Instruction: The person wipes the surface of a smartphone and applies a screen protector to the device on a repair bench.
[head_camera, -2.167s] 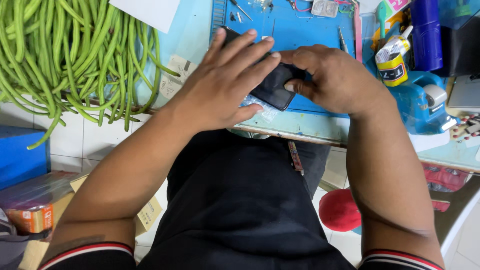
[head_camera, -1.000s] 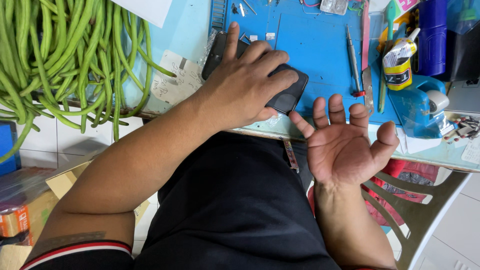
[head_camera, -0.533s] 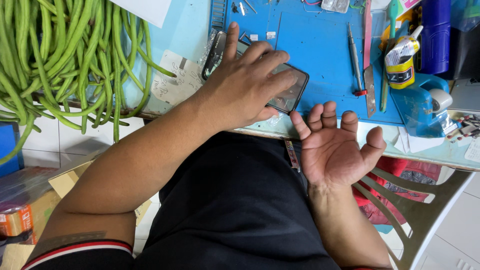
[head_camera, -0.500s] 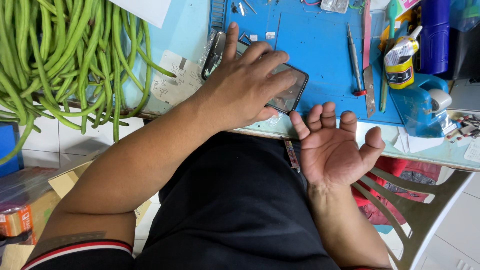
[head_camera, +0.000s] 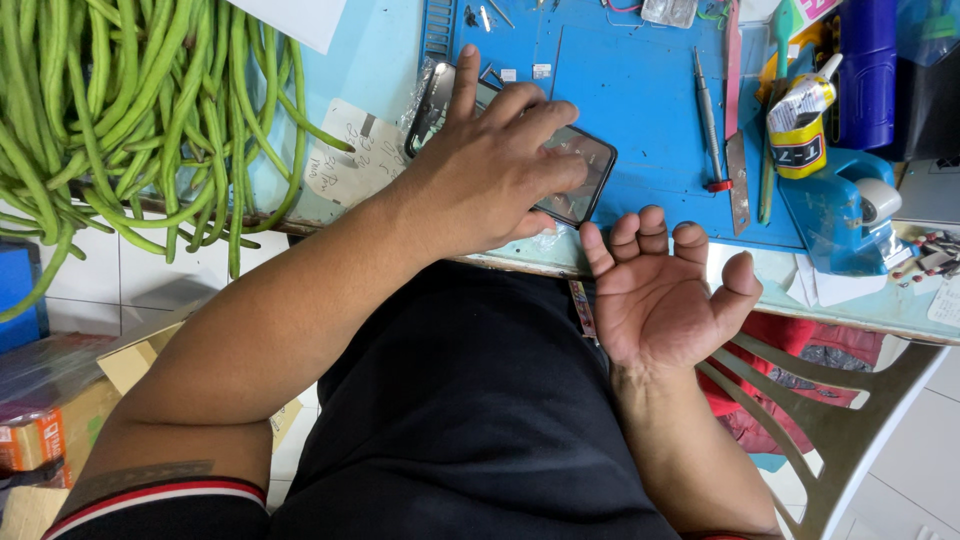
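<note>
Change noted: our right hand (head_camera: 662, 292), which a second ago was spread wide off the table edge, now sits closer in, palm up, fingers half curled, holding nothing. Our left hand (head_camera: 492, 165) has stayed flat on the phone (head_camera: 578, 178), pinning it at the near edge of the blue mat (head_camera: 640, 120). Earlier both hands were on the phone; we judge the work on it has paused, with only the left keeping it in place.

Surface:
- screwdriver (head_camera: 707, 120) with red end, on the mat
- glue bottle (head_camera: 797, 128), yellow and white
- blue tape dispenser (head_camera: 840, 215)
- paper slip (head_camera: 345, 165) with handwriting
- long green beans (head_camera: 130, 110), a large heap at the left

Room: white floor tiles, beige plastic chair (head_camera: 850, 400), cardboard boxes (head_camera: 60, 420) at the lower left.
</note>
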